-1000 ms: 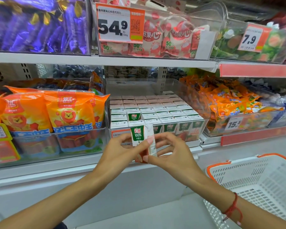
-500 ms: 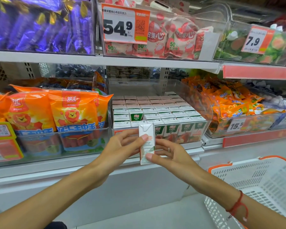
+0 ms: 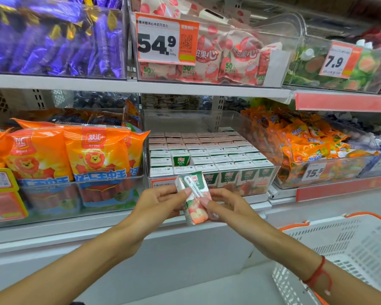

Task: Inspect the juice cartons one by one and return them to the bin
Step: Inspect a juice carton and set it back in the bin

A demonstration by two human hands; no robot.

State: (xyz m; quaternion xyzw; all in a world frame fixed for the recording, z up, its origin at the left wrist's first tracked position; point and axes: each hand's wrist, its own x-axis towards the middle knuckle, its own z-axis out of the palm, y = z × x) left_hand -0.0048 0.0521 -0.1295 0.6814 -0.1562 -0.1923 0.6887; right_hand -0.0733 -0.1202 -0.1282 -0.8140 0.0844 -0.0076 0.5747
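Observation:
A small juice carton [image 3: 195, 208], white and green with a red apple print and a wrapped straw on its face, is held tilted in front of the shelf edge. My left hand [image 3: 161, 202] pinches its upper left side. My right hand [image 3: 227, 208] holds its lower right side with thumb and fingers. Behind them stands the clear plastic bin [image 3: 271, 172] packed with rows of the same cartons [image 3: 220, 155]. One gap shows in the second row near the left, where a carton's green front is visible.
Orange sausage packs [image 3: 92, 155] fill the bin to the left, orange snack bags [image 3: 304, 139] the bin to the right. Price tags and more bins line the upper shelf [image 3: 141, 84]. A white basket with an orange rim [image 3: 350, 249] sits at the lower right.
The carton has been turned in my hands: first its green front showed, then a white side, now the face with the straw, tilted. Both hands stayed in front of the bin.

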